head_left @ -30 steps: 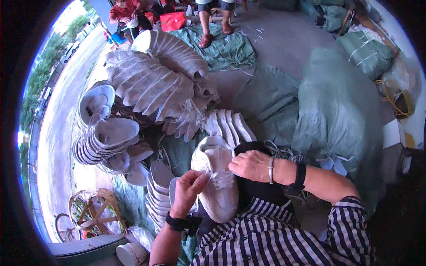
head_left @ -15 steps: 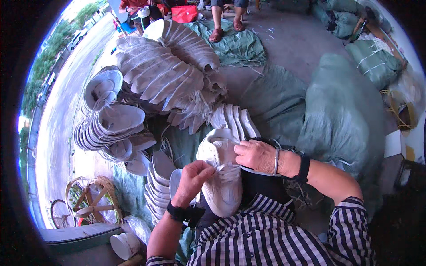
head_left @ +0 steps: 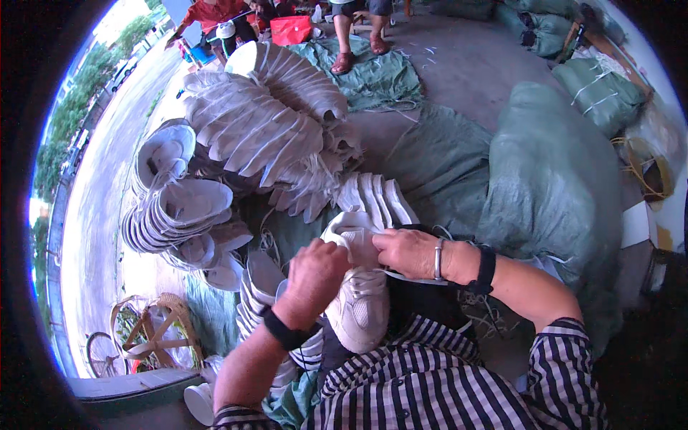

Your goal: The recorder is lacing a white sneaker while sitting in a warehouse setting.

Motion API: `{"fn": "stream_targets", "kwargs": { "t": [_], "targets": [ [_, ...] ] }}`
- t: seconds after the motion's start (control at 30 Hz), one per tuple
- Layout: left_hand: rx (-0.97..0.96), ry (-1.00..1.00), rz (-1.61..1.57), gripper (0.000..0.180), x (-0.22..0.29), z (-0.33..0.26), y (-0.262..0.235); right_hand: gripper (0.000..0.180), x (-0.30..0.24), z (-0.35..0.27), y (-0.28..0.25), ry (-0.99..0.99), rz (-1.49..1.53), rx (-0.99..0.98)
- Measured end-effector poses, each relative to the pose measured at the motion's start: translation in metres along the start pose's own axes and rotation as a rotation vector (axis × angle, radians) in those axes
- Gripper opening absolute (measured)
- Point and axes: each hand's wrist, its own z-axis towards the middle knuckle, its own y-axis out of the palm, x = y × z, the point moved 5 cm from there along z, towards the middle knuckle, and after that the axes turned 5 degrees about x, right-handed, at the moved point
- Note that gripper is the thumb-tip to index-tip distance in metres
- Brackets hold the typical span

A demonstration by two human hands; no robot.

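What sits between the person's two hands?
In the head view, a white shoe sits between the left hand and right hand; both grip its upper end.

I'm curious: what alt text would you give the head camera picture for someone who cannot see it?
Two bare hands, left hand and right hand, grip a white sneaker on the lap of a person in a striped shirt. Stacks of white shoes lie ahead, with green sacks to the right.

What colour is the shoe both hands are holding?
White, laces included: the shoe shows best in the head view, between the left hand and right hand.
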Motion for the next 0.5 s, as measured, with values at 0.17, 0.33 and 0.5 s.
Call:
{"fn": "stream_targets", "kwargs": {
  "t": [0.17, 0.33, 0.5],
  "targets": [
    [0.056, 0.27, -0.259, 0.024, -0.008, 0.014, -0.012, 0.013, 0.007, 0.005, 0.014, 0.46, 0.101, -0.085],
    [-0.133, 0.301, -0.223, 0.025, -0.017, 0.01, -0.011, 0.013, -0.005, 0.008, 0.013, 0.454, -0.102, -0.181],
    [-0.204, 0.205, -0.39, 0.029, -0.022, 0.015, -0.008, 0.013, 0.016, 0.0, -0.009, 0.491, 0.548, 0.41]
  ]
}}
